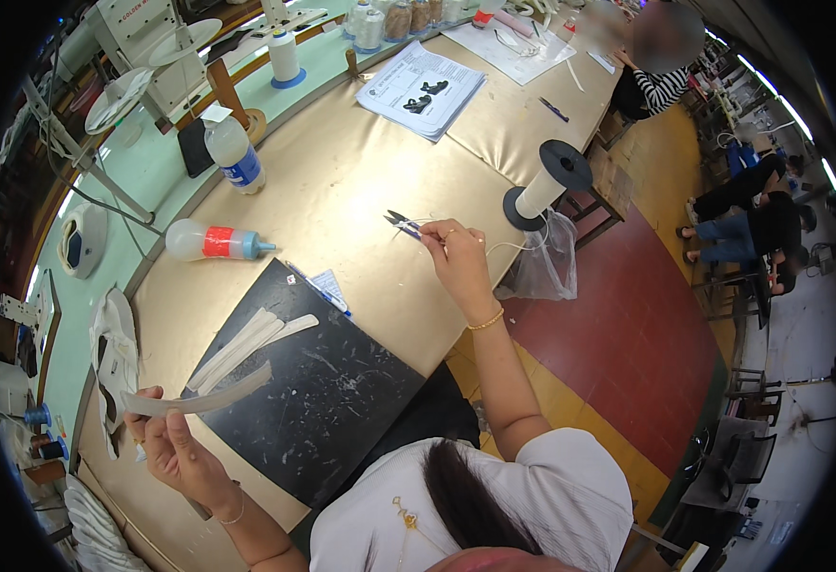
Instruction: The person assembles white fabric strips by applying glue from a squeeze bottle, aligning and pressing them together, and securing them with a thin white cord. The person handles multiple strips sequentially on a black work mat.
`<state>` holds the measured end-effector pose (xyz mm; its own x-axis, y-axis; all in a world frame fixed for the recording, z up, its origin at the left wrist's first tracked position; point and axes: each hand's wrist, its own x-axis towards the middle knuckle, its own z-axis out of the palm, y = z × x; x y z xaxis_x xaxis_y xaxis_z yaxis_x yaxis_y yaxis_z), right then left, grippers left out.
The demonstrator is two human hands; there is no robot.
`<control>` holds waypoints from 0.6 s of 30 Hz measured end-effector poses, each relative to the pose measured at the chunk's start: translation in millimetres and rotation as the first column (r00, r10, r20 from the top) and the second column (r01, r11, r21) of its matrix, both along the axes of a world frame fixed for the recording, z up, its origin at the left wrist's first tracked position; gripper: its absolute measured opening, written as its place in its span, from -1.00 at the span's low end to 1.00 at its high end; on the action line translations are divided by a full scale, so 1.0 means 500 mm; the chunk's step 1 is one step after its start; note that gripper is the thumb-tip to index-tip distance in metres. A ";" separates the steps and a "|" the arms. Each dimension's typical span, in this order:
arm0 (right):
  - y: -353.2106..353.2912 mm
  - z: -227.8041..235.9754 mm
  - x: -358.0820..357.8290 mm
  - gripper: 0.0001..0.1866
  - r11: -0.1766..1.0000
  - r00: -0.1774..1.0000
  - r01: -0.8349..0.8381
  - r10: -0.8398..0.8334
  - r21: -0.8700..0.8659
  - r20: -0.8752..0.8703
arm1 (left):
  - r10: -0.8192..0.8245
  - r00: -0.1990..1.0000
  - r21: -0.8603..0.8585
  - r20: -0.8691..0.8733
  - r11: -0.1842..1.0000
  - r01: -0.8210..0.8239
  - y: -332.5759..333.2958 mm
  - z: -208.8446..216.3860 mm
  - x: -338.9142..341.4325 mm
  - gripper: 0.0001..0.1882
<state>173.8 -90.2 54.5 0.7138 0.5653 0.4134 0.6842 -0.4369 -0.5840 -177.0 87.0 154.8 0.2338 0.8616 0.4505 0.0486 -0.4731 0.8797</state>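
Note:
My left hand [178, 448] pinches one end of a pale, curved strip [223, 395], holding it above the left edge of a black cutting mat [342, 400]. Several similar cream strips [246, 351] lie fanned on that mat, partly behind the held one. Over the gold-coloured table cover, my right hand [458, 253] is closed around small dark-bladed thread snips [405, 223], points toward the far left. Thin white cord runs by these fingers. To their right stands a large spool of white cord [538, 197] with black flanges, a strand trailing from it.
A bottle with a red label [216, 242] lies on its side at left; an upright bottle [234, 157] stands behind it. Printed sheets [425, 91], a pen [330, 296] and a clear plastic bag [547, 259] are nearby. A striped-sleeved person [661, 91] sits at the far end.

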 end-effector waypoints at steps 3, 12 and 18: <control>-0.004 -0.003 0.001 -0.88 0.999 1.000 0.031 -0.031 0.005 0.002 | -0.008 1.000 -0.003 0.012 1.000 0.008 0.004 -0.006 -0.003 -0.79; 0.005 0.004 -0.008 -0.82 1.000 1.000 0.019 -0.019 0.001 0.024 | -0.013 1.000 -0.024 0.008 1.000 0.013 0.013 -0.016 -0.017 -0.83; 0.005 0.002 -0.010 -0.79 0.999 1.000 0.019 -0.020 -0.043 -0.014 | -0.021 1.000 -0.028 0.014 0.999 0.021 0.014 -0.021 -0.024 -0.83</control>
<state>168.5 -87.9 55.6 0.7306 0.5681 0.3789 0.6670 -0.4747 -0.5743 -189.2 94.2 144.4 0.2460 0.8688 0.4298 0.0265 -0.4493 0.8930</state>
